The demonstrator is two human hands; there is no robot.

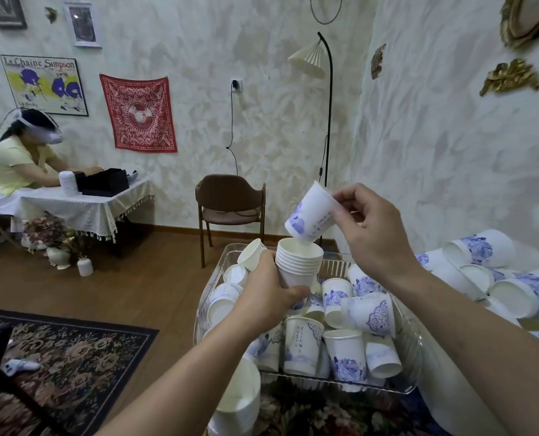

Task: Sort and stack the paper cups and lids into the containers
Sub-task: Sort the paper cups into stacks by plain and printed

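My left hand (269, 294) grips a stack of several nested white paper cups (299, 262) upright above a clear plastic container (409, 335). My right hand (372, 228) pinches a single white cup with a blue flower print (310, 215), tilted, its base just entering the mouth of the stack. The container holds several loose cups lying and standing in a jumble (346, 357). More loose cups (494, 278) lie in a pile on the white surface to the right. Another stack of white cups (239, 401) shows at the bottom, under my left forearm.
A brown chair (230, 202) stands behind the container against the wall, beside a floor lamp (326, 121). A patterned rug (73, 366) covers the floor at left. Another person (19, 162) sits at a cloth-covered table (85, 202) far left.
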